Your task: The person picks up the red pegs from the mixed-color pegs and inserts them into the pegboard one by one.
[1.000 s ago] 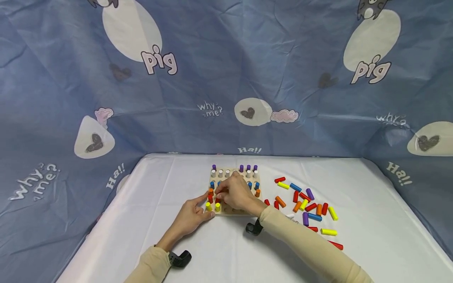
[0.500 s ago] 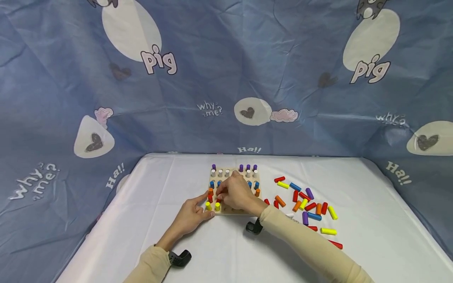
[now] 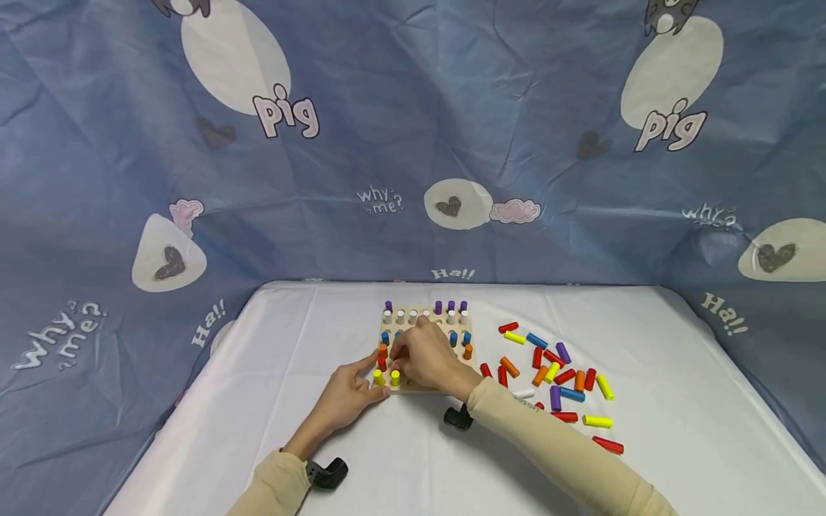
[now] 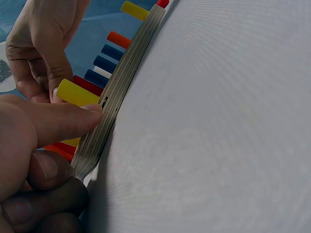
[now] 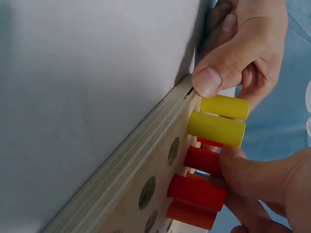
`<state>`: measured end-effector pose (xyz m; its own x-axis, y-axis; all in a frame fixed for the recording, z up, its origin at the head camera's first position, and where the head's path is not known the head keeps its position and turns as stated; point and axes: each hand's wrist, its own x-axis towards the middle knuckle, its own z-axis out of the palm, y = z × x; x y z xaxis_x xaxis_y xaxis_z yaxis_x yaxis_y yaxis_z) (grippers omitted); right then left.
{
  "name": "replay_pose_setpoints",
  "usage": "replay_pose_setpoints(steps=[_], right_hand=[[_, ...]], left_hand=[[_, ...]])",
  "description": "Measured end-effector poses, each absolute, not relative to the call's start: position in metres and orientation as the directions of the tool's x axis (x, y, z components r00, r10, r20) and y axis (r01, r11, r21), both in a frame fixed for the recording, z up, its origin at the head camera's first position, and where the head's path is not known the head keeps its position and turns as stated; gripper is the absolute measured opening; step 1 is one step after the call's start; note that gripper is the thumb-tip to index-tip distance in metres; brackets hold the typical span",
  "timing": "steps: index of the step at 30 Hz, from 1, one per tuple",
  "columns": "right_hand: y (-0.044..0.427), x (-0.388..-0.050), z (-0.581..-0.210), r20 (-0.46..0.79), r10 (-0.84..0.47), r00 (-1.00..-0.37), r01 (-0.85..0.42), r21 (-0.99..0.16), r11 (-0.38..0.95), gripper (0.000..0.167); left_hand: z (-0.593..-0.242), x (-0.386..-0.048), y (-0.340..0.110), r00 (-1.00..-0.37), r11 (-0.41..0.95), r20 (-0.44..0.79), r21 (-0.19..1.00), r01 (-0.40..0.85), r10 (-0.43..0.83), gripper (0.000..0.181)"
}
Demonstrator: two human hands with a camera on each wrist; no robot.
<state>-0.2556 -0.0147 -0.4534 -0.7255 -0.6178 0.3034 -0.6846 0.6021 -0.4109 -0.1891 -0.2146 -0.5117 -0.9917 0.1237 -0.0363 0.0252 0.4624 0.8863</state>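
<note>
A wooden pegboard (image 4: 115,87) lies on the table with coloured pegs standing in rows. My left hand (image 3: 347,394) grips its near left corner, the thumb (image 5: 208,81) against the front edge beside two yellow pegs (image 5: 217,127). Over the board is my right hand (image 3: 429,356), its thumb and forefinger pinching a red peg (image 5: 203,160) that stands in the second row from the front. Another red peg (image 5: 197,191) and an orange peg (image 5: 192,213) stand close by. The right hand hides the board's middle in the head view.
Loose pegs in several colours lie scattered right of the board, among them a blue peg (image 3: 572,394), a purple peg (image 3: 556,398) and a white peg (image 3: 524,393). A printed blue cloth (image 3: 361,143) rises behind the white table (image 3: 310,322).
My right hand has shifted slightly, and its fingers now cover the red peg in the head view. The right sleeve uncovers more of the loose pegs. My left hand stays at the corner.
</note>
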Motion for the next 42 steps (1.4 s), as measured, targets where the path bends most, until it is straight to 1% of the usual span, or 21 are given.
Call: replay_pose_setpoints(steps=[2, 7, 10, 13, 16, 20, 22, 26, 29, 32, 37, 42], right_hand=[[-0.014, -0.255, -0.453, 0.301, -0.629, -0.716, -0.694, -0.396, 0.601, 0.006], [-0.008, -0.257, -0.442, 0.326, -0.671, -0.666, -0.745, -0.348, 0.569, 0.006], [0.002, -0.259, -0.430, 0.320, -0.676, -0.663, -0.746, -0.359, 0.561, 0.007], [0.019, -0.263, -0.420, 0.298, -0.675, -0.675, -0.734, -0.369, 0.571, 0.007], [0.040, -0.268, -0.411, 0.303, -0.677, -0.670, -0.740, -0.345, 0.578, 0.007], [0.071, -0.275, -0.404, 0.298, -0.662, -0.688, -0.725, -0.318, 0.611, 0.007], [0.086, -0.278, -0.404, 0.271, -0.652, -0.708, -0.705, -0.306, 0.639, 0.006], [0.110, -0.282, -0.409, 0.130, -0.625, -0.770, -0.630, -0.307, 0.713, 0.010], [0.119, -0.283, -0.417, 0.027, -0.614, -0.789, -0.590, -0.313, 0.745, 0.014], [0.123, -0.281, -0.424, -0.048, -0.592, -0.804, -0.546, -0.335, 0.768, 0.019], [0.123, -0.275, -0.438, -0.127, -0.577, -0.807, -0.492, -0.395, 0.776, 0.018], [0.121, -0.271, -0.451, -0.125, -0.535, -0.836, -0.442, -0.425, 0.790, 0.018]], left_hand=[[-0.512, -0.188, -0.215, -0.992, 0.464, -0.044, 0.886, 0.017, 0.120, 0.080], [-0.511, -0.187, -0.214, -0.992, 0.454, -0.050, 0.891, 0.009, 0.117, 0.079], [-0.512, -0.188, -0.214, -0.991, 0.444, -0.049, 0.896, 0.011, 0.123, 0.080], [-0.512, -0.190, -0.213, -0.990, 0.442, -0.051, 0.897, 0.011, 0.129, 0.081], [-0.511, -0.191, -0.213, -0.991, 0.447, -0.059, 0.895, -0.001, 0.117, 0.081], [-0.509, -0.191, -0.214, -0.993, 0.450, -0.062, 0.893, -0.011, 0.099, 0.081], [-0.510, -0.191, -0.214, -0.993, 0.449, -0.056, 0.893, -0.005, 0.101, 0.081], [-0.511, -0.191, -0.214, -0.993, 0.452, -0.063, 0.892, -0.008, 0.105, 0.080], [-0.511, -0.189, -0.214, -0.993, 0.450, -0.069, 0.893, -0.018, 0.097, 0.080], [-0.510, -0.188, -0.214, -0.994, 0.444, -0.066, 0.896, -0.019, 0.091, 0.080], [-0.510, -0.187, -0.213, -0.993, 0.447, -0.065, 0.894, -0.016, 0.096, 0.080], [-0.511, -0.187, -0.212, -0.992, 0.444, -0.063, 0.896, -0.010, 0.105, 0.080]])
